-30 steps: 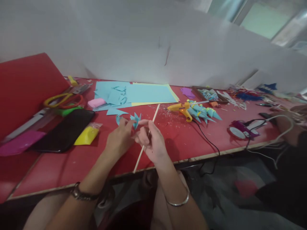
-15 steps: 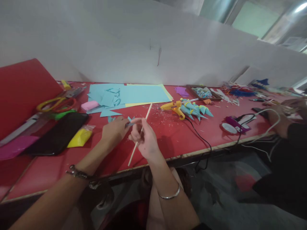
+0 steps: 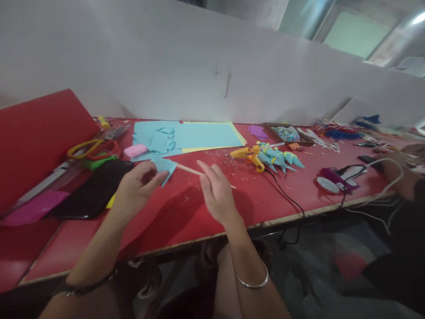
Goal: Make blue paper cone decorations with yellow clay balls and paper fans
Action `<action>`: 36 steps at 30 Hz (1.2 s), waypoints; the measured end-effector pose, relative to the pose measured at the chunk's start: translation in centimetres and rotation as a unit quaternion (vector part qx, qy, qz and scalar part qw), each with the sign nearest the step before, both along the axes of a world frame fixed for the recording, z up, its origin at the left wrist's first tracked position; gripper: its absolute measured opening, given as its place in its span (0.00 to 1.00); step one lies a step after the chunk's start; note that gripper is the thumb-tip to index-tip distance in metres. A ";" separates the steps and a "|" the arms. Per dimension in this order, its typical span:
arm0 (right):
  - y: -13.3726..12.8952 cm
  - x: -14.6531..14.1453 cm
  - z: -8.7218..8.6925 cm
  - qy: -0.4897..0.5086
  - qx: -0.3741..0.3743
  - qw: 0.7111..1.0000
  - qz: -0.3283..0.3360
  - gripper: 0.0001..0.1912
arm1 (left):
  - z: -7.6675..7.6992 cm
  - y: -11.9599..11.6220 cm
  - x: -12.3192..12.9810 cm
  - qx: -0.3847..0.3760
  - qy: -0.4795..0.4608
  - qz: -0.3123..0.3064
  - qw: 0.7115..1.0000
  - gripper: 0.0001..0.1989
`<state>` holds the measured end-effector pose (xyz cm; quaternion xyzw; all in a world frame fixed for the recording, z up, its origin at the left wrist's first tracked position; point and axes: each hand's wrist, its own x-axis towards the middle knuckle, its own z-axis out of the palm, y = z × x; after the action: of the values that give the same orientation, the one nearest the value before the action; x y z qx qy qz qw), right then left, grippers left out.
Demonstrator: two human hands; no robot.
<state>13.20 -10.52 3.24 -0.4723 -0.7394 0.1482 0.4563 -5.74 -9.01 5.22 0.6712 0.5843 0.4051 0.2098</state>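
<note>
Between the thumb and fingers of my left hand (image 3: 138, 188) is a piece of light blue paper (image 3: 165, 165) with a pointed lower corner. My right hand (image 3: 217, 192) holds a thin wooden stick (image 3: 189, 169), its fingers fairly straight around it. The stick's left end meets the right edge of the blue paper; I cannot tell whether it is on or behind the sheet. Its other end pokes out to the right of the hand. Both hands are raised over the red table (image 3: 186, 226).
A yellow glue gun (image 3: 249, 154) lies beside blue paper cones (image 3: 277, 158). Blue sheets (image 3: 206, 135) lie at the back. On the left are scissors (image 3: 88, 148), a black phone (image 3: 96, 188) and a pink pack (image 3: 136, 150). Another person's arm (image 3: 403, 177) rests at the far right.
My hands have moved apart, the left one lifting the blue paper into plain view. The stick has swung from steeply slanted to nearly level, its end now at the paper.
</note>
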 end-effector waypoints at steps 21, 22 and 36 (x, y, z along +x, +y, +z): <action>-0.3 -2.3 -1.1 -0.042 -0.020 0.995 0.087 0.16 | -3.4 -0.6 1.4 -0.027 -0.325 -0.157 0.932 0.11; -0.3 -2.3 -1.1 -0.035 -0.030 0.995 0.090 0.16 | -3.4 -0.6 1.4 -0.020 -0.321 -0.170 0.932 0.09; -1.0 -3.3 -1.1 0.074 -0.105 0.987 0.098 0.13 | -4.3 -0.4 1.5 -0.005 -0.412 -0.096 0.906 0.11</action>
<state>9.92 -11.54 2.10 -0.4308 -0.7264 0.3040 0.4409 -4.26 -9.40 0.94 0.4962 0.3802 0.6207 0.4733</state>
